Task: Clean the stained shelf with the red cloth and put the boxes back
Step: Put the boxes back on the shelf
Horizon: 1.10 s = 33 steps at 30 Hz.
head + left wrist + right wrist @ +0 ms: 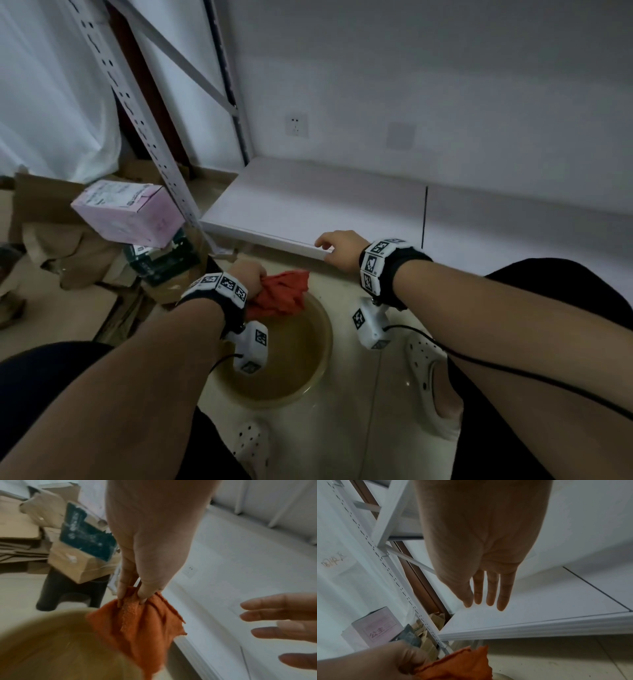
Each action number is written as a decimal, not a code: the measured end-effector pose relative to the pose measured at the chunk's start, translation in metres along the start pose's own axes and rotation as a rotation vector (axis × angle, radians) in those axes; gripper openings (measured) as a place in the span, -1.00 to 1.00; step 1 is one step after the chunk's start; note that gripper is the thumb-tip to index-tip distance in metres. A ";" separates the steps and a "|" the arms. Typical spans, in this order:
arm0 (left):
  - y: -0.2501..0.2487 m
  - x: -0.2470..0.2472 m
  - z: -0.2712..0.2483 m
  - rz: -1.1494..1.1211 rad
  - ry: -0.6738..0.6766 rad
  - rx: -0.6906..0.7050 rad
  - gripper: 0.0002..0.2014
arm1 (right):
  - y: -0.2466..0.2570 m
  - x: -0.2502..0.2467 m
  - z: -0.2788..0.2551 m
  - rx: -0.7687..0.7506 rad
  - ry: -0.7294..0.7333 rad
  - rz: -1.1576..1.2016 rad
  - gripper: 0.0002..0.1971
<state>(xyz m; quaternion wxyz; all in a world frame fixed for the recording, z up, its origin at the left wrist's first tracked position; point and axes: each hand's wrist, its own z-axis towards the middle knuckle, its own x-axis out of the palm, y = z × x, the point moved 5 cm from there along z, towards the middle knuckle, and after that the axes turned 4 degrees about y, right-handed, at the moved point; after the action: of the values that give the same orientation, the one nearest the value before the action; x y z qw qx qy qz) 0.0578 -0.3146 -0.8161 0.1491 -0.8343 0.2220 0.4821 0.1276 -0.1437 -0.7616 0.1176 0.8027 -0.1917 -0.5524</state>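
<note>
- The left hand (247, 276) pinches the bunched red cloth (279, 297) between thumb and fingertips, holding it above the tan basin (322, 356).
- The right hand (337, 249) is flat, fingers straight, near the front edge of the white shelf (308, 205); contact cannot be told.
- The cloth looks soft, limp and probably damp; gathering it into the palm should give firmer wiping pressure.
- The pink box (132, 213), left of the shelf post, carries the characters "公主"; a dark box (161, 257) lies beneath it, its print unreadable.
</note>
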 end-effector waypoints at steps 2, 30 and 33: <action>0.005 0.015 0.006 0.003 0.025 -0.009 -0.73 | -0.001 0.008 0.008 -0.004 0.022 0.004 -0.59; 0.243 -0.054 -0.066 -0.925 -0.426 -0.458 -0.53 | 0.183 -0.028 0.119 -0.213 -0.085 -0.021 -0.61; 0.264 -0.062 -0.059 -1.113 -0.594 -0.458 -0.59 | 0.211 -0.033 0.129 -0.244 -0.130 0.010 -0.59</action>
<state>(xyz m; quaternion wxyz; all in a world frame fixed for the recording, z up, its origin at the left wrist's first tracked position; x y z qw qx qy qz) -0.0612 -0.5540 -0.7423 0.2493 -0.6667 -0.3999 0.5774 -0.0406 -0.3165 -0.6961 0.2045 0.7441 -0.1345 -0.6216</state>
